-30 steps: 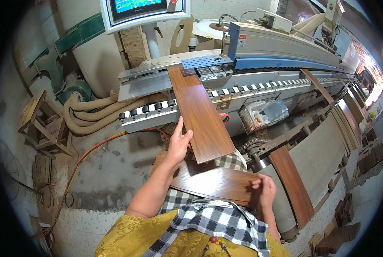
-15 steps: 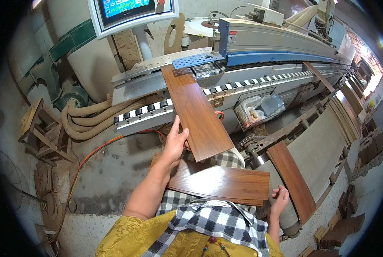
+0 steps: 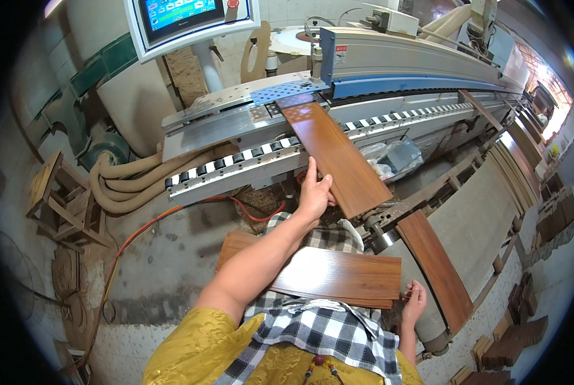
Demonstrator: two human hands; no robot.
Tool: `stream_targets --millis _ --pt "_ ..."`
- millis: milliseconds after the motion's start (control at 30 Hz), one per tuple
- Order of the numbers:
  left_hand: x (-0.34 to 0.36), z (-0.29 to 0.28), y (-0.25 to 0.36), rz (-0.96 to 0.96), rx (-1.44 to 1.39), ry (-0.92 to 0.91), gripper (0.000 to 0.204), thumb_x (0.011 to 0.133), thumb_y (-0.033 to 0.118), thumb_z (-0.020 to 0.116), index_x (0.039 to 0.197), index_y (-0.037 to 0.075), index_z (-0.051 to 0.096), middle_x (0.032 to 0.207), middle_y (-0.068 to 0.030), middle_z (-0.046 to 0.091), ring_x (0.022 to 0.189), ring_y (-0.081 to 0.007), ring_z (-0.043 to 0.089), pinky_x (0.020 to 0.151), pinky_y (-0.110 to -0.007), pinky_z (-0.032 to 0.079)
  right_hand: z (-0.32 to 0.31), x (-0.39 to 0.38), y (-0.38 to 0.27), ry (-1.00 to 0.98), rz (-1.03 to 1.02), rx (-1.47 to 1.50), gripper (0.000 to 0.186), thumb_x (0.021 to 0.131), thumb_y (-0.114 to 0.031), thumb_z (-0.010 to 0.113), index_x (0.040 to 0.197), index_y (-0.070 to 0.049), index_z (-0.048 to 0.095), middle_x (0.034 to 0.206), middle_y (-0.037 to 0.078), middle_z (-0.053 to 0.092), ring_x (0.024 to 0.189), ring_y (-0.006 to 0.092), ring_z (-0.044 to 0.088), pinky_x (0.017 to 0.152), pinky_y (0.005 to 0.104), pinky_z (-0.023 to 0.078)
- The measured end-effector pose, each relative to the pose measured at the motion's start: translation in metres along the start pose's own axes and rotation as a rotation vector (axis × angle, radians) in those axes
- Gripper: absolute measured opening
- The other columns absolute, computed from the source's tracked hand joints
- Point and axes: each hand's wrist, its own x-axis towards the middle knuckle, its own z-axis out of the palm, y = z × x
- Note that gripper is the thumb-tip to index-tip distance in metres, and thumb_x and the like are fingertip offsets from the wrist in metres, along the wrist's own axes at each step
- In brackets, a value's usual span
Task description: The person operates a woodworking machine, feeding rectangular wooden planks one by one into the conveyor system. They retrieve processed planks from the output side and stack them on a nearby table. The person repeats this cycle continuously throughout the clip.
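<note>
L hand grip: clamped on brn plank; R hand grip: can't tell; nr stacked planks

A mustard-yellow shirt is worn, pattern woven tone-on-tone, left sleeve cut short. It's covered by a black-and-white checked apron. Coloured beads are strung in front.

A long, glossy brown board slants across the roller rail, its far end at a blue perforated plate; similar boards lie stacked across the lap.
</note>
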Motion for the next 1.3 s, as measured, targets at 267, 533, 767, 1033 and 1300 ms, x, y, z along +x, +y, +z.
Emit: stream_targets --millis 267,533,767,1033,1300 --pt "0.038 0.060 -0.010 -0.061 0.012 -0.062 0.069 0.094 0.015 0.041 0.145 0.018 -0.007 0.076 -0.0091 0.060 0.054 -0.0125 0.056 0.049 -0.025 0.045 -0.002 -0.005 0.010 -0.040 0.093 -0.033 0.025 0.093 -0.021 0.050 0.109 -0.004 0.058 0.086 0.002 0.061 0.065 0.0052 0.050 0.055 0.0189 0.040" --pt "0.010 0.004 -0.011 0.217 0.541 -0.247 0.051 0.091 0.021 0.049 0.137 0.004 0.034 0.098 -0.0107 0.064 0.079 -0.0176 0.062 0.073 -0.028 0.048 0.005 -0.005 -0.003 -0.141 0.192 -0.091 0.029 0.093 -0.022 0.049 0.112 -0.002 0.057 0.087 0.002 0.061 0.066 0.0049 0.050 0.052 0.0198 0.040" --pt "-0.127 -0.160 -0.018 0.350 1.447 0.453 0.051 0.082 0.024 0.058 0.124 -0.001 0.044 0.121 -0.0167 0.052 0.116 -0.0310 0.045 0.097 -0.045 0.031 0.012 -0.003 0.015 -0.222 0.038 -0.062 0.031 0.095 -0.023 0.046 0.106 0.002 0.060 0.094 0.004 0.061 0.078 0.0094 0.054 0.070 0.0237 0.045" --pt "-0.184 -0.195 -0.045 0.039 1.400 0.509 0.043 0.087 0.031 0.052 0.114 -0.002 0.057 0.130 -0.0173 0.046 0.124 -0.0326 0.037 0.107 -0.053 0.014 0.015 0.001 0.004 -0.277 0.062 -0.134 0.030 0.095 -0.023 0.047 0.096 0.003 0.061 0.089 0.002 0.059 0.082 0.0082 0.050 0.075 0.0250 0.043" --pt "-0.163 -0.164 -0.044 0.137 1.360 0.413 0.038 0.084 0.028 0.056 0.105 -0.003 0.062 0.134 -0.0175 0.042 0.129 -0.0359 0.028 0.106 -0.059 0.007 0.001 0.002 0.012 -0.138 0.016 -0.175 0.027 0.095 -0.024 0.046 0.092 0.001 0.055 0.086 0.002 0.055 0.078 0.0096 0.047 0.073 0.0267 0.041"
